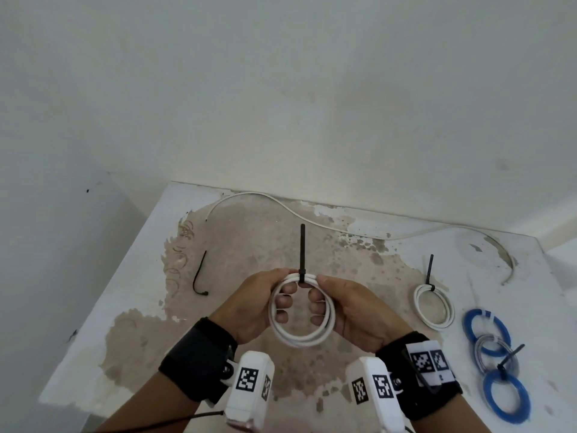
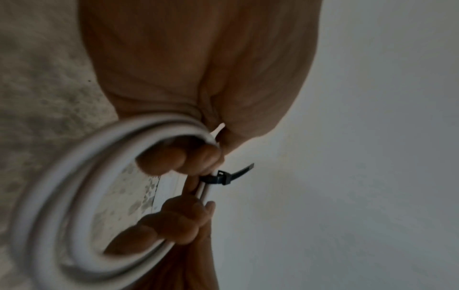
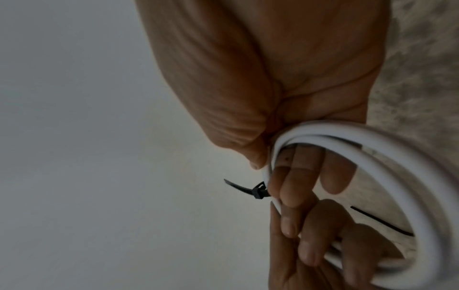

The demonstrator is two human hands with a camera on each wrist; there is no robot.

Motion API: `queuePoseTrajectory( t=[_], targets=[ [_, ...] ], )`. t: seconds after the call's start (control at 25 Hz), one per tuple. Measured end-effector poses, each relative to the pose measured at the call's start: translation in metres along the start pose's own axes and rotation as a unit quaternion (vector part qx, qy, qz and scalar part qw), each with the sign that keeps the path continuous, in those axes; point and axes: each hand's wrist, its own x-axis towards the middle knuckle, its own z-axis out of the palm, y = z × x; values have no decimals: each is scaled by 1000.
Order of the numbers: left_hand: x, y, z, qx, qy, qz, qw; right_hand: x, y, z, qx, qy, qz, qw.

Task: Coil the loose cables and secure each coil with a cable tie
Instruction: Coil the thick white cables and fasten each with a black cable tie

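Both hands hold a white coil (image 1: pixel 302 310) above the middle of the table (image 1: pixel 134 295), the ring facing up toward the head camera. The left hand (image 1: pixel 259 304) has its fingers curled through the ring from the left and its thumb on the far arc; the right hand (image 1: pixel 349 307) mirrors it from the right, fingers hooked inside, thumb on top. A black tie (image 1: pixel 302 254) is cinched round the far arc between the two thumbs, its head at the coil and its long tail pointing straight away toward the table's far edge. A loose tie (image 1: pixel 199 276) lies near the left edge, hooked at its near end. A loose cable (image 1: pixel 343 229) snakes along the far edge. Toward the right edge lie a tied coil (image 1: pixel 434 307) and, nearer the near-right corner, blue coils (image 1: pixel 496 364) bound by a tie.
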Motion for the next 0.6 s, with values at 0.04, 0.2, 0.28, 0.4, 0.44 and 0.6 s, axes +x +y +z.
queuePoseTrajectory(
  t=[0.04, 0.2, 0.28, 0.4, 0.44, 0.6],
  targets=[
    [-1, 3, -6, -4, -16, -22, 1000, 2, 1, 5, -3, 7, -13, 1000],
    [2, 10, -33, -28, -76, -73, 994, 14, 15, 19, -15, 27, -53, 998],
    [2, 12, -36, -40, -78, -78, 993, 16, 21, 24, -6, 32, -67, 997],
    [0, 14, -37, -15, -47, -67, 997, 17, 24, 34, 13, 50, -77, 996],
    [0, 15, -37, 6, -33, -58, 998, 17, 25, 37, 17, 52, -77, 996],
    [-4, 20, -40, 64, -10, -13, 998, 19, 24, 46, 9, 55, -67, 996]
  ],
)
